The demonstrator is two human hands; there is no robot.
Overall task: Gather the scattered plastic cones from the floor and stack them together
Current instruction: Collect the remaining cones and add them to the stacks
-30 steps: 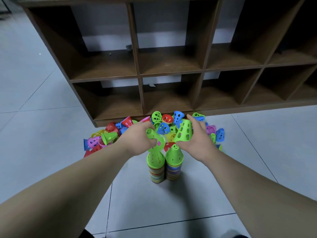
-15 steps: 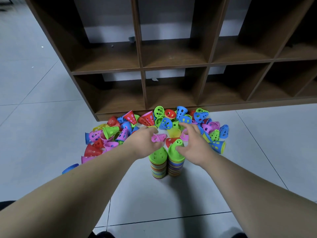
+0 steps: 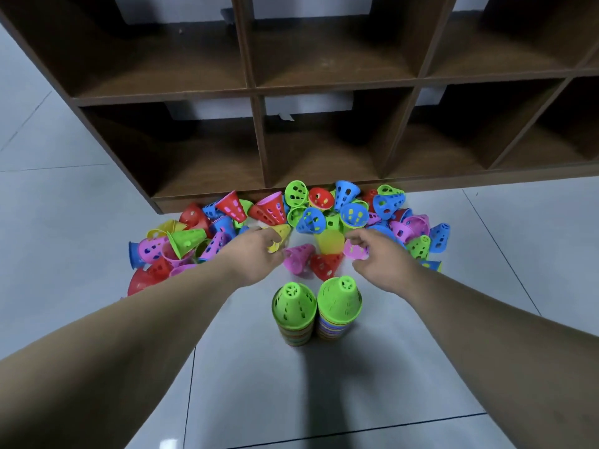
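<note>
Both hands reach into a cone pile on a tiled floor, ahead of two finished stacks.

Surface: pale grey floor tiles (image 3: 64, 222) with thin dark joints. A dark brown open-cubby shelf unit (image 3: 259, 89) stands along the far side; the pile of loose cones (image 3: 194, 236) (red, blue, green, pink, yellow) lies against its base. From the left: the left hand (image 3: 256, 254) has its fingers (image 3: 275, 236) curled onto a yellow cone (image 3: 281, 233). Two upright stacks, left stack (image 3: 293, 311) and right stack (image 3: 338, 303), each topped green, stand touching on the floor nearer the camera. The right hand (image 3: 376, 257) pinches what appears to be a pink cone (image 3: 355, 251), partly hidden by the thumb.
</note>
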